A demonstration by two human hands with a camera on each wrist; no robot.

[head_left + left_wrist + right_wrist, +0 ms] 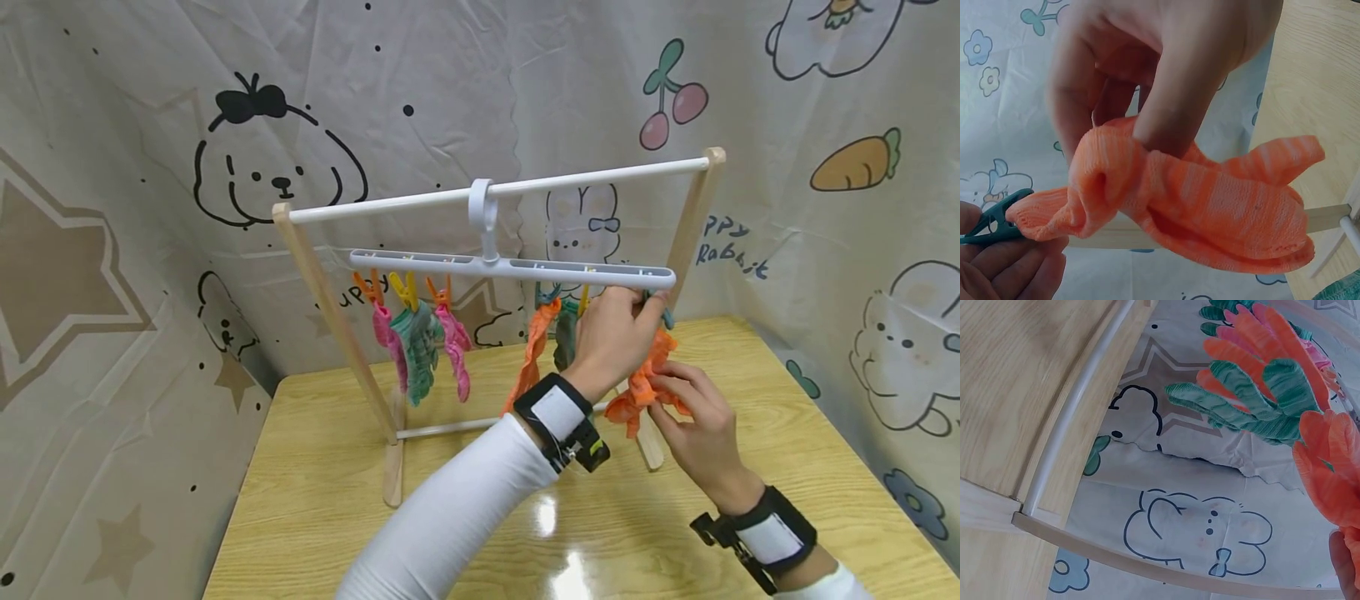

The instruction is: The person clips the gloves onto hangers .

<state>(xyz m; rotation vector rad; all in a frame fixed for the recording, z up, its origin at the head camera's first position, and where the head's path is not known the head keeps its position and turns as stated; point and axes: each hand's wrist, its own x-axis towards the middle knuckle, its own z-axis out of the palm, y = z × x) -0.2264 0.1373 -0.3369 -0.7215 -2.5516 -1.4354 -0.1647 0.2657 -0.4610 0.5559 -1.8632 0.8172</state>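
My left hand (615,337) pinches a teal clothespin (996,219) under the right end of a grey clip hanger (442,264). An orange knit glove (1229,209) has one end at the clothespin's tip; whether it is clamped, I cannot tell. Just below, my right hand (701,421) pinches the bunched middle of this glove between thumb and fingers. Along the hanger, a pink glove (387,337), a green glove (418,358) and another pink glove (455,342) hang from clothespins. Another orange glove (534,346) and a dark green glove (566,337) hang beside my left hand, partly hidden.
The hanger hooks over the white top rod (600,177) of a small rack with wooden posts (333,321). A lower rod (453,427) joins the posts. The rack stands on a wood-grain table (315,467). Behind it hangs a patterned cloth (450,100).
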